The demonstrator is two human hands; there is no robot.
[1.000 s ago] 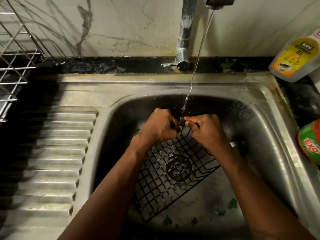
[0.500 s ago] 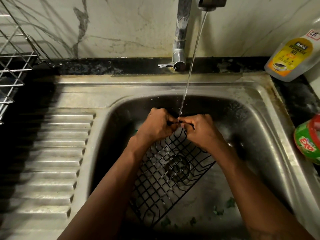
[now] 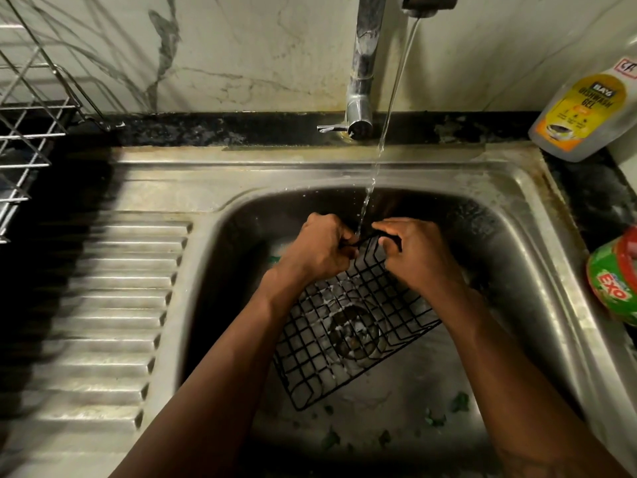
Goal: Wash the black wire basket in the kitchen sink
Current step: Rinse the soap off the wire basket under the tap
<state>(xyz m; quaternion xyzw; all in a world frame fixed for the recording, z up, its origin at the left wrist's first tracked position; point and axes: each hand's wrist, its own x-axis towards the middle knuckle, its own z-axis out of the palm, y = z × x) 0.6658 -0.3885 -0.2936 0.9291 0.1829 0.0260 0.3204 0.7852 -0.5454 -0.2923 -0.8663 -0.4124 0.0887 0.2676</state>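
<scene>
Tilting in the steel sink [image 3: 531,243] over the drain, the black wire basket [image 3: 348,326] has its top edge under the tap's stream [image 3: 379,160]. Left hand [image 3: 319,250] and right hand [image 3: 413,255] each curl fingers tightly around that upper rim wire.

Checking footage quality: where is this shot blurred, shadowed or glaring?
Head view: the ribbed steel drainboard is motion-smeared and shadowed at left; head view: left hand, right hand and black wire basket look fairly sharp; head view: glare streaks the steel sink rim.
</scene>
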